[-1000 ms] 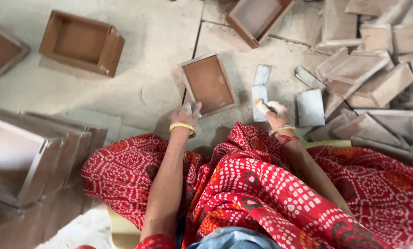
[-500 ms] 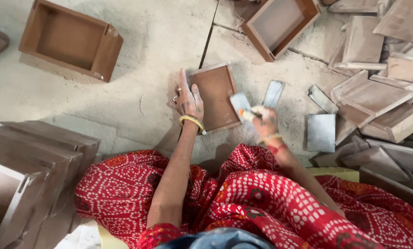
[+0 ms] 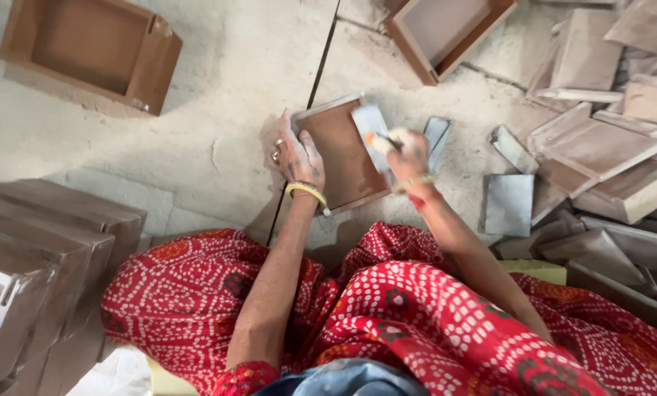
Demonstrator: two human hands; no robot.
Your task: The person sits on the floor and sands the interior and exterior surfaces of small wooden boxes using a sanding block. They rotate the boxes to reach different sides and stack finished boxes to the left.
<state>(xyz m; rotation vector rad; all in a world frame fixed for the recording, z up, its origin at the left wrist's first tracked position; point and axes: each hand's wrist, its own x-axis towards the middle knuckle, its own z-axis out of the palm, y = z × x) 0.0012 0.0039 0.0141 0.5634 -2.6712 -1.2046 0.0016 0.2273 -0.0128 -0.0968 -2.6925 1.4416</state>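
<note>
Left hand [image 3: 299, 158] lies flat, fingers open, pinning shallow brown tray [image 3: 341, 154] to the floor; right hand [image 3: 405, 150] grips small brush [image 3: 379, 138] plus grey card [image 3: 371, 125] over it.

- The left hand [image 3: 297, 155] lies flat on the left edge of a shallow brown tray [image 3: 343, 152] on the floor.
- The right hand [image 3: 405, 150] grips a small grey card [image 3: 370, 121] over the tray's right side.
- Loose grey cards [image 3: 509, 204] lie right of that grip.
</note>
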